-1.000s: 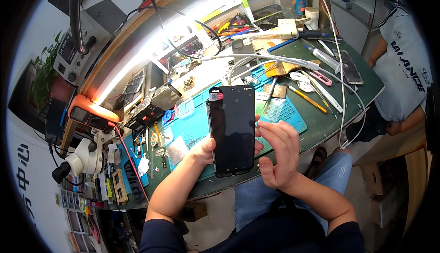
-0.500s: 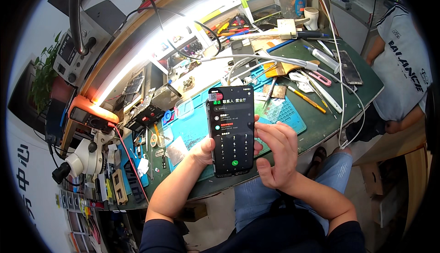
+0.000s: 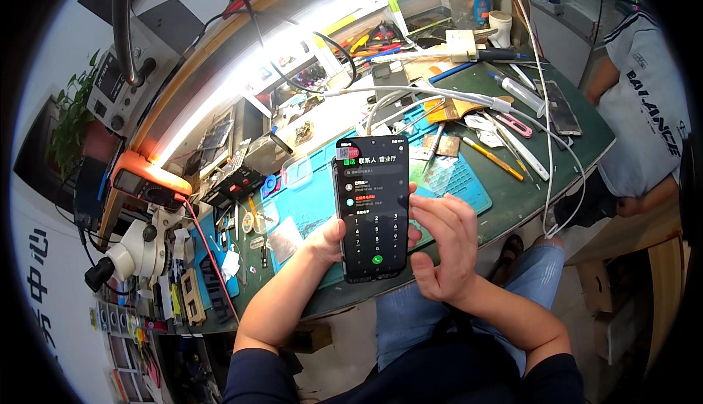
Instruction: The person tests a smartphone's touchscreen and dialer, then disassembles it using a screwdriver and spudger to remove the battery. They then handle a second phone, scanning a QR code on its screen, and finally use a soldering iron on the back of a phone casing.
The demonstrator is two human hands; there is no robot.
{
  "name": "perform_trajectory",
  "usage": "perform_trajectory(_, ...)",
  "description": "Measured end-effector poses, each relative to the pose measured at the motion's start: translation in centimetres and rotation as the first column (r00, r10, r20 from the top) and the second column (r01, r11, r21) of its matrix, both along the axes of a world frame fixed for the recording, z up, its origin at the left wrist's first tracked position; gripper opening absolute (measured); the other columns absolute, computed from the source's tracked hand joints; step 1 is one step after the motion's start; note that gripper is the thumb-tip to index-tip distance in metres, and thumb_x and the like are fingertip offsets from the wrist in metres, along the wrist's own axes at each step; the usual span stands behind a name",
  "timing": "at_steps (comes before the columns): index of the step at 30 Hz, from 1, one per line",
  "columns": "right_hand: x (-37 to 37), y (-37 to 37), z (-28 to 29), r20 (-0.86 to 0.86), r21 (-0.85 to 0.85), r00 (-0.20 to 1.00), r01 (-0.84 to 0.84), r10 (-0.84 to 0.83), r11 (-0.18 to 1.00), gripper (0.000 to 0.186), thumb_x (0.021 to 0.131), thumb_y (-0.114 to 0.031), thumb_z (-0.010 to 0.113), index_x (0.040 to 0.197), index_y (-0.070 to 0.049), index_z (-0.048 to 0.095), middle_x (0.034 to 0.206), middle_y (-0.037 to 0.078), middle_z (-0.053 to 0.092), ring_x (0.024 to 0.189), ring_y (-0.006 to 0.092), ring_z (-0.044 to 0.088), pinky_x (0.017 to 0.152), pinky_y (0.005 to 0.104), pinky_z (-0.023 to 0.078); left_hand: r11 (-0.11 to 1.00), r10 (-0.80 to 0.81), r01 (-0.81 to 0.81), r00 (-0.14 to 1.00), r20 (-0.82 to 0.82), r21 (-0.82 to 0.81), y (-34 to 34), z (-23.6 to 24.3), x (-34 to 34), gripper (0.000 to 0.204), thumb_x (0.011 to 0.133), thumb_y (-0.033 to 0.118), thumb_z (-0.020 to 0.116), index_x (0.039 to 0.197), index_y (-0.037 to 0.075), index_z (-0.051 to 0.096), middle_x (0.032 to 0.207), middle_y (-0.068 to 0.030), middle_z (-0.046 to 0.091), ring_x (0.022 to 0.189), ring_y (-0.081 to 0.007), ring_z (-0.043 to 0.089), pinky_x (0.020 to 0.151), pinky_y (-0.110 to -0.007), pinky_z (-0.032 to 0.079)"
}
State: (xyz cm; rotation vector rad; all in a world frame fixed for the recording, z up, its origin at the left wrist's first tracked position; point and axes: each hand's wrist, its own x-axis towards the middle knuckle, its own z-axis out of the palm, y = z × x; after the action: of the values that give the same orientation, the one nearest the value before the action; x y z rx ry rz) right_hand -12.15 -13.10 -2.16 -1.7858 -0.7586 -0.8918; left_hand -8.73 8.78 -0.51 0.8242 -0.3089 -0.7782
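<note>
My left hand (image 3: 326, 241) grips a black smartphone (image 3: 373, 236) from the left side and behind, its fingertips showing at the right edge. The phone is held upright in the picture above the front of the bench, its screen lit with a dial pad and a call list, a small sticker at its top left. My right hand (image 3: 447, 250) is open, fingers bent and thumb apart, with fingertips at or very near the phone's right edge. Behind the phone lies a blue silicone mat (image 3: 469, 184) with tweezers, a pen (image 3: 491, 157) and small parts.
At the left stand a white microscope (image 3: 139, 250), an orange multimeter (image 3: 146, 181) and a power unit (image 3: 117, 89). Cables (image 3: 491, 102) cross the cluttered green bench (image 3: 582, 133) beneath a bright strip light. Another person (image 3: 633, 111) stands at the right.
The phone's screen was dark a second ago and has since lit up with the dialer. My hands and the phone have shifted very slightly to the right.
</note>
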Motion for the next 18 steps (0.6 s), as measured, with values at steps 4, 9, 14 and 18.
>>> perform_trajectory(4, 0.0, 0.0, 0.0, 0.002, -0.001, 1.0, 0.007, -0.007, 1.0, 0.043, 0.096, -0.033, 0.058, 0.125, -0.001, 0.062, 0.131, 0.014, 0.062, 0.114, 0.0314, 0.056, 0.101, 0.0486, 0.042, 1.0, 0.018, -0.018, 1.0, 0.011, -0.004, -0.1, 0.0, 0.1, 0.131, 0.065, 0.055, 0.091, 0.158, -0.001, 0.017, 0.143, -0.022, 0.051, 0.126, -0.0337, 0.06, 0.107, -0.045, 0.051)
perform_trajectory(9, -0.7, -0.6, -0.4, 0.151, -0.125, 0.989, 0.02, -0.001, 0.992, 0.037, 0.096, -0.039, 0.058, 0.122, -0.015, 0.07, 0.134, 0.008, 0.059, 0.116, 0.0253, 0.053, 0.102, 0.0447, 0.043, 0.997, 0.021, -0.019, 0.999, 0.031, -0.076, -0.4, 0.6, 0.1, 0.128, 0.066, 0.053, 0.091, 0.158, 0.001, 0.018, 0.138, -0.0167, 0.055, 0.127, -0.0345, 0.058, 0.109, -0.046, 0.05)
perform_trajectory(14, -0.7, -1.1, -1.2, 0.287, -0.222, 0.951, -0.047, 0.111, 0.974, 0.034, 0.095, -0.044, 0.06, 0.118, -0.023, 0.074, 0.135, 0.001, 0.059, 0.117, 0.0192, 0.05, 0.105, 0.0397, 0.045, 0.995, 0.041, -0.041, 0.999, -0.002, -0.088, -0.8, 0.9, -0.2, 0.126, 0.068, 0.051, 0.091, 0.158, 0.002, 0.017, 0.139, -0.0175, 0.053, 0.126, -0.0351, 0.059, 0.108, -0.047, 0.05)
perform_trajectory(18, -0.9, -0.9, -1.5, 0.304, -0.26, 0.943, -0.056, 0.137, 0.964, 0.034, 0.096, -0.046, 0.058, 0.119, -0.026, 0.073, 0.136, -0.002, 0.057, 0.122, 0.0178, 0.049, 0.105, 0.0391, 0.045, 0.994, 0.032, -0.031, 0.999, 0.008, -0.101, -0.8, 0.9, -0.2, 0.126, 0.068, 0.051, 0.09, 0.158, 0.002, 0.017, 0.138, -0.0175, 0.053, 0.126, -0.035, 0.06, 0.107, -0.046, 0.051)
